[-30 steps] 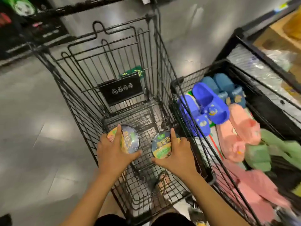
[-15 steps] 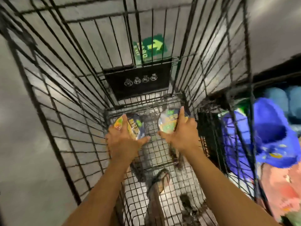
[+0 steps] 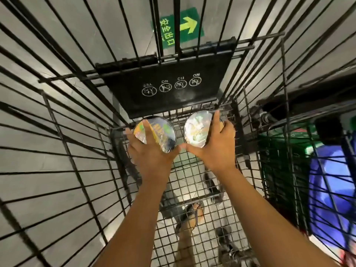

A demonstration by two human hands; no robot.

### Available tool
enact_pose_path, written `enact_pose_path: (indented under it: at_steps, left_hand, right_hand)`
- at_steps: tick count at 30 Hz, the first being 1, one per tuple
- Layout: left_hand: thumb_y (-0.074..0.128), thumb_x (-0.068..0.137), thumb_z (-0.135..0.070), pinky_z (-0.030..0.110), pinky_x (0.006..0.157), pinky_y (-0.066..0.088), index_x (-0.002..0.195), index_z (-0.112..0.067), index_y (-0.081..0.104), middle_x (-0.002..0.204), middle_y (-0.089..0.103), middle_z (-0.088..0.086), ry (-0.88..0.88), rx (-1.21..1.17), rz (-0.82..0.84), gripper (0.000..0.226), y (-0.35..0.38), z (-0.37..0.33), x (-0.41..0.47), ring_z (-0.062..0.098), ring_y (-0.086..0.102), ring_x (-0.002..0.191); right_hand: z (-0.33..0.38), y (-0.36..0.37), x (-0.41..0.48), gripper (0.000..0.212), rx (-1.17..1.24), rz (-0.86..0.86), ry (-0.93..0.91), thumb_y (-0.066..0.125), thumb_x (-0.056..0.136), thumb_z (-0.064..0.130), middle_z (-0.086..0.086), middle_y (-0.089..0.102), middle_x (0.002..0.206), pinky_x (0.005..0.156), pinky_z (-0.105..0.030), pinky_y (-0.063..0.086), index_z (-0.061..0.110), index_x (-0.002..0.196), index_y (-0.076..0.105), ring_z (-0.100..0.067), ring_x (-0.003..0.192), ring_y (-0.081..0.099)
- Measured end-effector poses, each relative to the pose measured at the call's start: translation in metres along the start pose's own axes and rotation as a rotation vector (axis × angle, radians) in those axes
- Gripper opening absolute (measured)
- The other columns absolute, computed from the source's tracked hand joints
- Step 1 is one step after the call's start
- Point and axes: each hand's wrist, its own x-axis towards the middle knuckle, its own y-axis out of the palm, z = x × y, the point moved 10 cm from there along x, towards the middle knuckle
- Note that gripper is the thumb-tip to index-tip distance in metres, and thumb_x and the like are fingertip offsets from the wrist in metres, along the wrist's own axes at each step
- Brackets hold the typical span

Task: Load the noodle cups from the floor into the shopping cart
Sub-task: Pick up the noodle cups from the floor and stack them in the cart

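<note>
The left hand (image 3: 152,151) grips the left noodle cup (image 3: 163,132) from above, one finger laid across the foil lid and the thumb hooked at the rim's 4 o'clock side. The right hand (image 3: 213,149) clasps the right noodle cup (image 3: 196,130) the same way, fingers curled over its 3 o'clock edge, and the two thumb tips are almost touching between the cups. Both cups sit upright, side by side but apart, low inside the shopping cart (image 3: 188,174) at the basket's 12 o'clock end, just under the black pictogram plaque (image 3: 169,89). Whether their bases already touch the wire mesh cannot be told. This looks like the set-down step of the loading. The next move probably calls for easing each cup flat onto the mesh, then loosening the fingers and lifting both hands straight up between the wire walls. Through the mesh at 6 o'clock a sandalled foot (image 3: 192,212) shows on the grey floor (image 3: 57,132), a green arrow sign (image 3: 179,26) lies at 12 o'clock, and a blurred blue shape (image 3: 327,180) sits beyond the wires at 3 o'clock
</note>
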Motion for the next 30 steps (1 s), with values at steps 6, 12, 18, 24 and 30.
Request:
enact_pose_path:
  at_steps: [6, 12, 18, 24, 30]
  left_hand:
    - [0.061, 0.073, -0.072, 0.056, 0.117, 0.01, 0.154, -0.028, -0.003, 0.155, -0.019, 0.024, 0.036, 0.058, 0.075, 0.112, -0.024, -0.017, -0.027, 0.044, -0.006, 0.144]
    - [0.046, 0.085, -0.07, 0.052, 0.116, 0.006, 0.154, -0.027, 0.003, 0.159, -0.012, 0.018, 0.344, 0.326, 0.22, 0.093, -0.051, -0.079, -0.082, 0.036, -0.01, 0.145]
    - [0.04, 0.09, -0.067, 0.049, 0.118, 0.007, 0.154, -0.023, 0.01, 0.16, 0.006, 0.019, 0.798, 0.645, 0.356, 0.083, -0.06, -0.121, -0.16, 0.038, -0.002, 0.147]
    - [0.034, 0.088, -0.073, 0.048, 0.118, 0.007, 0.153, -0.019, 0.017, 0.16, 0.009, 0.018, 1.196, 0.838, 0.361, 0.086, -0.09, -0.122, -0.26, 0.039, 0.004, 0.146]
    - [0.027, 0.084, -0.078, 0.046, 0.12, 0.007, 0.155, -0.028, 0.006, 0.162, 0.003, 0.009, 1.425, 0.882, 0.445, 0.089, -0.096, -0.077, -0.367, 0.032, -0.007, 0.148]
  right_hand:
    - [0.0, -0.033, -0.036, 0.134, -0.028, 0.031, 0.082, 0.035, 0.05, 0.098, -0.026, 0.028, 0.146, 0.107, -0.052, 0.034, 0.016, 0.153, 0.009, -0.04, 0.133, 0.032]
    - [-0.02, -0.077, -0.113, 0.121, -0.127, 0.083, 0.268, 0.029, 0.064, 0.091, -0.021, 0.035, 0.142, 0.102, -0.044, 0.037, 0.012, 0.154, 0.008, -0.035, 0.125, 0.04]
    - [-0.06, -0.109, -0.236, 0.119, 0.053, -0.059, 0.524, 0.015, 0.064, 0.092, -0.023, 0.055, 0.123, 0.088, -0.048, 0.049, 0.008, 0.146, 0.038, -0.04, 0.106, 0.055]
    - [-0.078, -0.105, -0.373, 0.112, 0.095, -0.069, 0.762, 0.018, 0.067, 0.09, -0.016, 0.039, 0.141, 0.105, -0.044, 0.035, 0.018, 0.153, 0.013, -0.034, 0.129, 0.037]
    - [-0.08, -0.085, -0.508, 0.098, 0.191, -0.256, 0.917, 0.026, 0.075, 0.079, -0.02, 0.055, 0.128, 0.094, -0.046, 0.046, 0.013, 0.146, 0.038, -0.038, 0.117, 0.051]
